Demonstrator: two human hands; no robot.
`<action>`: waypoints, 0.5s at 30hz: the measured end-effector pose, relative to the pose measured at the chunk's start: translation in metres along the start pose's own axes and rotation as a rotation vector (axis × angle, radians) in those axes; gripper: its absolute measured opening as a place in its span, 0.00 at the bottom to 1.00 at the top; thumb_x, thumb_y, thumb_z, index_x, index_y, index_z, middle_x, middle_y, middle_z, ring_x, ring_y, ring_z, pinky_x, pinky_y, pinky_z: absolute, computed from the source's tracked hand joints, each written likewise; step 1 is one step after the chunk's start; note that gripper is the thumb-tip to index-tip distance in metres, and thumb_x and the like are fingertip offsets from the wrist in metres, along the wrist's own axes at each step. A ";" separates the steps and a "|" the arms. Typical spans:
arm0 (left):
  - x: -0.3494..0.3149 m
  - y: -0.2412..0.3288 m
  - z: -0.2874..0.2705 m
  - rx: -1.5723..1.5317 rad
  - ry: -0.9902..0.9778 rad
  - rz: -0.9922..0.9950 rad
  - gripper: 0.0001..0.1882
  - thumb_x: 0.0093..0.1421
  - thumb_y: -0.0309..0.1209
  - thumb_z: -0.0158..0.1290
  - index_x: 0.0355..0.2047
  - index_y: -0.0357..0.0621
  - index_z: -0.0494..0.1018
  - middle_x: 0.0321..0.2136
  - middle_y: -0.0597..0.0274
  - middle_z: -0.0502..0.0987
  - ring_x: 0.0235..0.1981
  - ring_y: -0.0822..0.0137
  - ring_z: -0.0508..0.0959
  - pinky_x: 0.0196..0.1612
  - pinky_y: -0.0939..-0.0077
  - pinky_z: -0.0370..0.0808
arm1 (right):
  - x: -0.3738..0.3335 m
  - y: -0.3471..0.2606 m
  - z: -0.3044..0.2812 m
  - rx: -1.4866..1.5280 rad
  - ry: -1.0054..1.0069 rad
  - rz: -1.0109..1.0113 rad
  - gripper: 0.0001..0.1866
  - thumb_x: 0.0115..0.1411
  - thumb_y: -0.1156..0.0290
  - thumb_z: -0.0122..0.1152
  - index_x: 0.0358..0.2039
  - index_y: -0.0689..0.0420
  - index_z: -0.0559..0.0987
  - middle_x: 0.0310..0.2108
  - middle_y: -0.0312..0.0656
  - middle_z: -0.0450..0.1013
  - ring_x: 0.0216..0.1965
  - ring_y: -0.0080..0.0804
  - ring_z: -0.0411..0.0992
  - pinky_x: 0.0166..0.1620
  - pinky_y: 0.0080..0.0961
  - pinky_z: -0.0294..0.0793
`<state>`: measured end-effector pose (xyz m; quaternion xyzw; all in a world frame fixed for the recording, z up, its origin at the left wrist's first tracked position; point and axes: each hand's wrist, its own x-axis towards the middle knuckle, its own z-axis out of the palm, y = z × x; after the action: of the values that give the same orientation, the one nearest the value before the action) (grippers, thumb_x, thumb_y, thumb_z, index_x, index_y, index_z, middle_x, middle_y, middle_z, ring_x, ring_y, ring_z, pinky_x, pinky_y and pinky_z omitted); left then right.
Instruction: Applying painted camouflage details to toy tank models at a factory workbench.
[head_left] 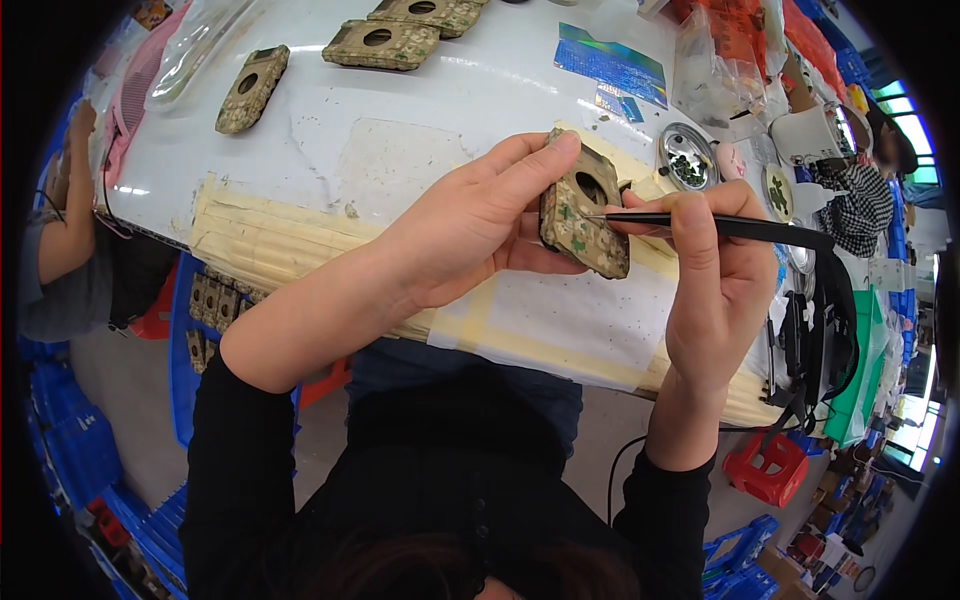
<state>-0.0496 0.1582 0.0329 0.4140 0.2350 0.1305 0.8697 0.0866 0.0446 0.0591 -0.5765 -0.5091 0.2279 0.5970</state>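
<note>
My left hand (480, 215) is closed round a model tank hull (590, 235) in tan, green and brown camouflage, with a round hole in its top. The hull is held tilted above the table's front edge. In my right hand (715, 280) is a pair of black tweezers (735, 225), gripped between thumb and fingers. Their tips meet the hull's top beside the hole, near a small green patch. Whether the tips pinch anything is too small to tell. Below the hull, white paper (560, 325) taped at the edge carries tiny dark specks.
Similar hulls (250, 100) lie at the far left and back of the white table (310, 110). A round metal dish (667, 150) with small dark green parts stands right of my hands. More hulls fill a blue tray (180, 375) at left. Another person's arm (70, 220) shows far left.
</note>
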 end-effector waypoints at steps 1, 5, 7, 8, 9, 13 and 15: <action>0.000 0.000 0.000 -0.003 0.001 -0.001 0.25 0.67 0.47 0.36 0.56 0.43 0.60 0.49 0.59 0.72 0.48 0.67 0.75 0.47 0.66 0.77 | 0.000 0.001 0.000 0.007 0.001 -0.001 0.08 0.66 0.73 0.46 0.33 0.66 0.67 0.32 0.52 0.76 0.34 0.34 0.77 0.45 0.25 0.74; 0.000 0.000 0.000 -0.007 0.008 -0.002 0.25 0.67 0.47 0.35 0.56 0.43 0.61 0.48 0.59 0.72 0.47 0.67 0.75 0.47 0.65 0.77 | -0.001 0.002 -0.001 -0.012 0.005 0.004 0.08 0.66 0.73 0.46 0.33 0.66 0.67 0.32 0.52 0.75 0.34 0.35 0.77 0.44 0.25 0.74; 0.000 0.000 -0.001 -0.004 0.007 -0.003 0.25 0.67 0.47 0.36 0.56 0.43 0.61 0.48 0.59 0.72 0.47 0.67 0.76 0.47 0.65 0.77 | -0.001 0.002 -0.001 -0.026 -0.007 -0.006 0.09 0.66 0.73 0.46 0.33 0.66 0.67 0.32 0.52 0.75 0.34 0.35 0.77 0.44 0.26 0.75; 0.000 0.000 -0.001 -0.003 0.005 -0.004 0.25 0.68 0.47 0.36 0.56 0.43 0.61 0.48 0.59 0.72 0.47 0.67 0.76 0.47 0.65 0.77 | -0.001 0.002 0.000 0.021 0.023 -0.006 0.07 0.64 0.74 0.49 0.32 0.65 0.68 0.30 0.48 0.75 0.31 0.28 0.74 0.39 0.19 0.70; 0.001 0.000 -0.001 -0.005 0.004 -0.004 0.25 0.67 0.47 0.36 0.55 0.43 0.61 0.48 0.59 0.72 0.47 0.67 0.76 0.47 0.65 0.77 | -0.002 0.003 0.003 0.069 0.054 -0.006 0.06 0.63 0.75 0.51 0.32 0.65 0.69 0.28 0.44 0.74 0.29 0.20 0.70 0.34 0.13 0.65; 0.000 0.000 0.000 -0.019 0.006 -0.003 0.25 0.67 0.47 0.36 0.55 0.42 0.62 0.48 0.58 0.73 0.47 0.67 0.76 0.47 0.65 0.78 | -0.003 0.005 0.003 0.086 0.075 -0.016 0.06 0.62 0.76 0.54 0.31 0.64 0.69 0.26 0.37 0.73 0.25 0.11 0.63 0.28 0.07 0.58; 0.000 0.000 0.000 -0.024 0.006 -0.006 0.25 0.67 0.47 0.36 0.55 0.42 0.63 0.47 0.58 0.73 0.47 0.67 0.76 0.47 0.65 0.78 | -0.003 0.005 0.003 0.083 0.086 -0.021 0.06 0.62 0.76 0.54 0.31 0.64 0.69 0.25 0.37 0.72 0.24 0.10 0.62 0.27 0.07 0.57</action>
<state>-0.0493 0.1585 0.0329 0.4022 0.2375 0.1320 0.8743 0.0839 0.0444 0.0527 -0.5551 -0.4792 0.2178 0.6441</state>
